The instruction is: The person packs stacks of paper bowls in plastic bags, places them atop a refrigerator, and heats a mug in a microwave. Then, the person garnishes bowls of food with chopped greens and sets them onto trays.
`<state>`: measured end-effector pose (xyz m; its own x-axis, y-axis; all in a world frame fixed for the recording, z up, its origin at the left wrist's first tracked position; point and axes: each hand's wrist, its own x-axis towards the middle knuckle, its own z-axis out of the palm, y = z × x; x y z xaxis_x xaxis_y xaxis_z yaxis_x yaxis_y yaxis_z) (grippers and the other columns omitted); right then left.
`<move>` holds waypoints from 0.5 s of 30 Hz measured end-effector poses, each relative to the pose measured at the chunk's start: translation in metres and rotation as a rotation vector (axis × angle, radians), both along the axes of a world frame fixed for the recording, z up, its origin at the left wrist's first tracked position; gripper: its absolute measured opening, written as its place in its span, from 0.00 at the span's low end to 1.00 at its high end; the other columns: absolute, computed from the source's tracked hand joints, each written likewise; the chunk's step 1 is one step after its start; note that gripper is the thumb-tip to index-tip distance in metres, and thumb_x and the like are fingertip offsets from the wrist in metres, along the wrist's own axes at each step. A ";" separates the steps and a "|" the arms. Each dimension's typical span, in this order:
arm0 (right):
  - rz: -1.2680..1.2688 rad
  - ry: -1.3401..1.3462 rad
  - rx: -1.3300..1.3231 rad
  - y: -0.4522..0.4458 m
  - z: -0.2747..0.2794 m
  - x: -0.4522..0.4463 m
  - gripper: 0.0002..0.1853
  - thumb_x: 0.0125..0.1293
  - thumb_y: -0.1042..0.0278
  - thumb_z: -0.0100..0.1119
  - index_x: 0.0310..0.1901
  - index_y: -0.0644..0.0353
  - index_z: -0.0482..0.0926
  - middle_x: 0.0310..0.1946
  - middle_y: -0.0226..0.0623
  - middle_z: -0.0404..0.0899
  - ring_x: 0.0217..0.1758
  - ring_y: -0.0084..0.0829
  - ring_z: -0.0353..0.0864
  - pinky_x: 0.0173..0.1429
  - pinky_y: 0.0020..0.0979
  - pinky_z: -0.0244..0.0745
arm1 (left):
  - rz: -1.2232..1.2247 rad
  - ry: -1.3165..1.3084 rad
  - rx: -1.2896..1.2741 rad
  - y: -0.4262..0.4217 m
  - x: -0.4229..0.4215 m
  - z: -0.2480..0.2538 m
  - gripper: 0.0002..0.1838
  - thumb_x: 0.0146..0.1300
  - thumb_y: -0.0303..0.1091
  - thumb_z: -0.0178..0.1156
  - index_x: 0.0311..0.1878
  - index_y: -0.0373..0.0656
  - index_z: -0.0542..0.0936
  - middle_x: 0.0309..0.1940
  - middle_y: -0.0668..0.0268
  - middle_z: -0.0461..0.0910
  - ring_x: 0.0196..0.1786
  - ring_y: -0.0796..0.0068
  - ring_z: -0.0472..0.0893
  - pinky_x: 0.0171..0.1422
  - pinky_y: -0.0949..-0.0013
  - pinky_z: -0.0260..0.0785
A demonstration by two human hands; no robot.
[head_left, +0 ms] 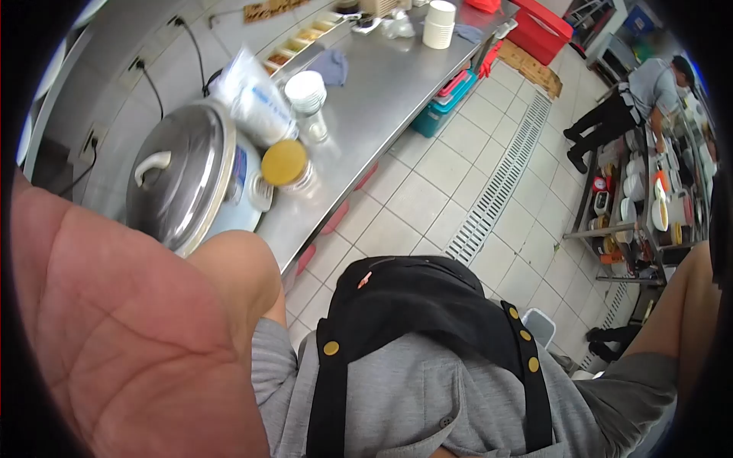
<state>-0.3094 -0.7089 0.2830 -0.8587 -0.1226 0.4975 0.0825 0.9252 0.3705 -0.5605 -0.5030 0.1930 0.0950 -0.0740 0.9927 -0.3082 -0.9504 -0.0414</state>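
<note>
The palm of my left hand [137, 328] fills the lower left, raised close to the camera. Its fingers lie outside the picture, so whether they are spread or closed does not show. Behind it stands a large pot [179, 175] with a shiny metal lid and a pale handle. Beside the pot are a jar with a yellow lid [284, 162], a clear plastic bag [256, 99] with white contents and a stack of white cups [305, 91]. My right arm [676, 313] is lifted at the right edge; the hand itself is out of sight.
A steel counter [374, 88] runs away along the wall, carrying a condiment tray [305, 42], a blue cloth [328, 67] and white tubs [439, 27]. A teal bin [437, 118] stands below. Across the floor drain [504, 175], a person [641, 99] works beside a loaded shelf rack [611, 229].
</note>
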 end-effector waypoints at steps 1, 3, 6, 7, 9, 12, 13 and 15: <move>-0.021 0.009 0.013 0.000 -0.001 0.006 0.33 0.60 0.44 0.61 0.57 0.58 0.63 0.57 0.40 0.67 0.60 0.40 0.67 0.66 0.47 0.48 | -0.007 -0.011 0.018 0.007 0.009 0.000 0.34 0.71 0.56 0.47 0.74 0.50 0.59 0.75 0.53 0.57 0.77 0.44 0.55 0.73 0.31 0.50; -0.069 0.021 0.034 0.003 -0.005 0.016 0.34 0.59 0.44 0.62 0.59 0.57 0.61 0.59 0.39 0.66 0.62 0.39 0.66 0.67 0.47 0.46 | -0.026 -0.043 0.057 0.023 0.025 -0.001 0.34 0.71 0.56 0.47 0.74 0.50 0.59 0.75 0.53 0.57 0.77 0.44 0.56 0.73 0.31 0.51; -0.131 0.046 0.065 0.021 -0.016 0.028 0.37 0.58 0.43 0.63 0.61 0.56 0.59 0.61 0.38 0.65 0.64 0.38 0.65 0.69 0.47 0.43 | -0.053 -0.063 0.114 0.055 0.046 -0.001 0.33 0.71 0.55 0.47 0.74 0.50 0.59 0.74 0.54 0.57 0.77 0.45 0.56 0.73 0.31 0.51; -0.144 0.048 0.074 0.028 -0.018 0.033 0.38 0.58 0.43 0.63 0.62 0.56 0.59 0.62 0.37 0.64 0.65 0.37 0.64 0.70 0.47 0.42 | -0.063 -0.081 0.132 0.065 0.054 -0.001 0.33 0.71 0.55 0.47 0.74 0.50 0.59 0.74 0.54 0.58 0.77 0.45 0.56 0.73 0.31 0.51; -0.167 0.047 0.077 0.043 -0.024 0.040 0.40 0.57 0.43 0.64 0.64 0.56 0.57 0.64 0.36 0.63 0.66 0.36 0.63 0.71 0.47 0.40 | -0.079 -0.116 0.157 0.088 0.067 -0.001 0.33 0.71 0.55 0.47 0.74 0.50 0.60 0.74 0.54 0.58 0.76 0.45 0.56 0.73 0.32 0.51; -0.195 0.060 0.055 0.065 -0.029 0.054 0.43 0.56 0.43 0.65 0.66 0.55 0.55 0.66 0.35 0.62 0.68 0.35 0.62 0.73 0.48 0.37 | -0.091 -0.140 0.143 0.120 0.088 -0.005 0.32 0.71 0.55 0.47 0.74 0.50 0.60 0.74 0.54 0.58 0.76 0.45 0.56 0.73 0.32 0.52; -0.203 0.066 0.042 0.074 -0.028 0.057 0.44 0.56 0.42 0.66 0.67 0.54 0.55 0.67 0.35 0.61 0.69 0.35 0.61 0.73 0.48 0.36 | -0.090 -0.149 0.131 0.131 0.095 -0.007 0.32 0.71 0.55 0.47 0.74 0.50 0.60 0.74 0.55 0.58 0.76 0.45 0.56 0.73 0.32 0.52; -0.215 0.070 0.049 0.091 -0.026 0.064 0.46 0.55 0.42 0.66 0.68 0.54 0.53 0.68 0.34 0.60 0.71 0.34 0.60 0.75 0.48 0.34 | -0.088 -0.175 0.142 0.154 0.107 -0.006 0.32 0.71 0.54 0.47 0.73 0.50 0.60 0.74 0.55 0.58 0.76 0.45 0.56 0.73 0.32 0.52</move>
<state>-0.2459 -0.6183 0.2573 -0.8315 0.0344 0.5545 0.3032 0.8645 0.4010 -0.4537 -0.3487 0.1869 -0.0909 -0.2148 0.9724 -0.3660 -0.9009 -0.2332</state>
